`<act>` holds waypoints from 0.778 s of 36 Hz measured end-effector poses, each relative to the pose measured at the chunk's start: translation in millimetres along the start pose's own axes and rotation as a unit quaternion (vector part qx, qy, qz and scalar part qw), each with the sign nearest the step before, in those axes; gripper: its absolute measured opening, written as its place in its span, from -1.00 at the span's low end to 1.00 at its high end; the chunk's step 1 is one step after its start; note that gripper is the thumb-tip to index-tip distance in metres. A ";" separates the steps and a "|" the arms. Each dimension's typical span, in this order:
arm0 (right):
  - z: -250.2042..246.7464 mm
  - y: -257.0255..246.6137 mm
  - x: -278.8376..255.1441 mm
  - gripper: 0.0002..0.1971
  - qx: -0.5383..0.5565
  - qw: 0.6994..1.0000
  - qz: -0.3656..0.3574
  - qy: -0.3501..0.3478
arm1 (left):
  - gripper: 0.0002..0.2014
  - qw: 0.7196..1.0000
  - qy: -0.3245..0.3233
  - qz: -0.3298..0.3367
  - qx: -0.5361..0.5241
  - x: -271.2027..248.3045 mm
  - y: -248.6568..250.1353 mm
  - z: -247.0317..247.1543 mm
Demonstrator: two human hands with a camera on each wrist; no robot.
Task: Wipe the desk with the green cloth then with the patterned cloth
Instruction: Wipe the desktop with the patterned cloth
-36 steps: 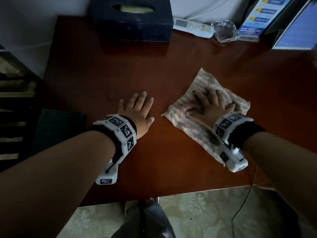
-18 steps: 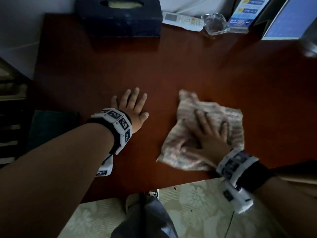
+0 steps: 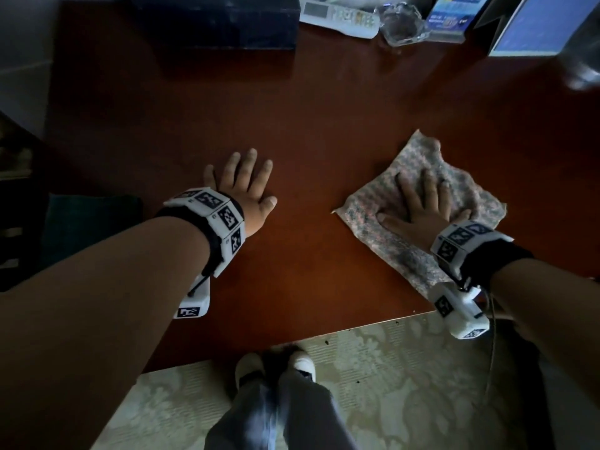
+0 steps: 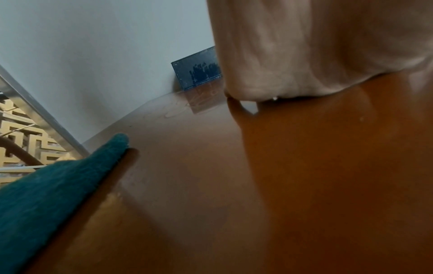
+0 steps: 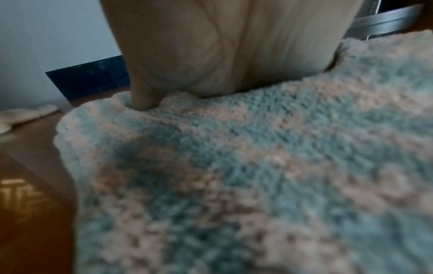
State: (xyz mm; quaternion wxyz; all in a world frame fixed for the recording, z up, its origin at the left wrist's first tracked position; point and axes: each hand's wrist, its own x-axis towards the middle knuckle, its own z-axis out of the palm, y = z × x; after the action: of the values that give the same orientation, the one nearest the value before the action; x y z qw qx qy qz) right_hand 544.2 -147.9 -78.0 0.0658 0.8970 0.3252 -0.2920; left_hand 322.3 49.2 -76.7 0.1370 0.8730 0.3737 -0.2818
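Note:
The patterned pink and grey-blue cloth (image 3: 418,206) lies spread on the red-brown desk (image 3: 308,125) at the right. My right hand (image 3: 422,203) presses flat on it with straight, spread fingers; the right wrist view shows the palm (image 5: 234,46) on the cloth's fluffy weave (image 5: 257,166). My left hand (image 3: 243,190) rests flat on the bare desk at the centre left, holding nothing. The dark green cloth (image 3: 91,228) lies at the desk's left edge, left of my left arm, and shows as a teal fold (image 4: 58,185) in the left wrist view.
Along the desk's back edge stand a dark blue tissue box (image 3: 214,21), a white remote (image 3: 337,16), a glass ashtray (image 3: 402,27), a blue leaflet (image 3: 451,17) and a blue screen (image 3: 535,24). The near desk edge runs above a patterned carpet (image 3: 389,384) and my feet.
My right hand has slid the patterned cloth from near the front edge back and to the right, spreading it flatter. The left hand has stayed flat on the desk.

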 end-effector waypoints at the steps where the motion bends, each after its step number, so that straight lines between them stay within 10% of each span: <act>1: 0.1 0.0 -0.1 -0.15 -0.001 1.000 0.001 0.000 | -0.40 1.000 -0.001 0.001 0.000 0.3 0.0 0.0; 28: -47.8 -16.3 70.6 -0.08 -0.010 0.999 -0.035 0.009 | -0.40 0.999 -0.022 -0.030 0.007 4.0 2.7 0.6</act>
State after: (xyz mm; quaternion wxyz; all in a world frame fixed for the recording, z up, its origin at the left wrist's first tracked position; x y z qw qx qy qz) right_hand 600.7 -82.0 -77.7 0.0619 0.8871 0.3600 -0.2822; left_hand 326.3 49.4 -79.5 0.1307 0.8562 0.3945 -0.3069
